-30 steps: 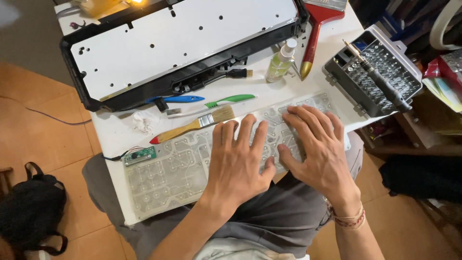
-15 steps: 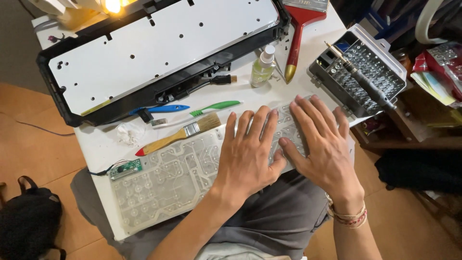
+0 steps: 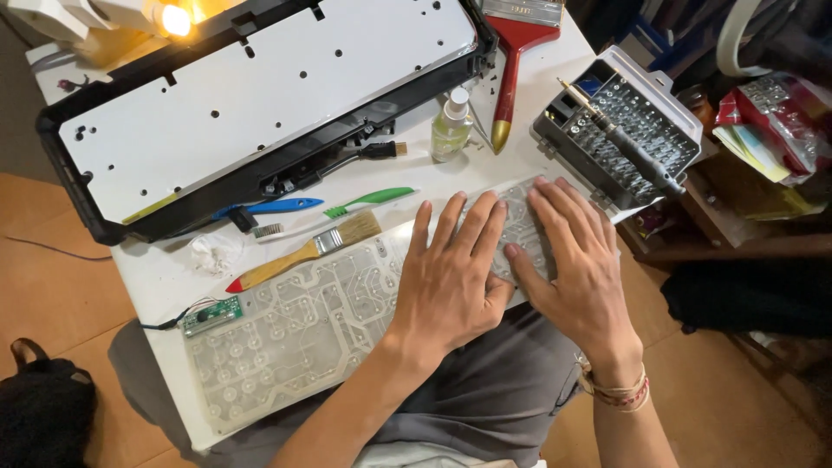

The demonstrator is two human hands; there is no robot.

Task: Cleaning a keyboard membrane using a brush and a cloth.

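Membrane sheet [image 3: 295,334] lies flat along the near edge of the table [image 3: 160,282]. Left hand [image 3: 451,277] and right hand [image 3: 576,269] rest flat side by side on its right half. Small circuit board [image 3: 211,315] at the sheet's far-left corner. Just beyond the sheet: paintbrush [image 3: 303,253], then two toothbrushes [image 3: 321,208]. Keyboard case [image 3: 260,104] on the far side. Spray bottle [image 3: 451,126] and big brush [image 3: 511,61] right of the case. Bit set box [image 3: 620,130] far right, with a screwdriver [image 3: 620,139] lying on it.
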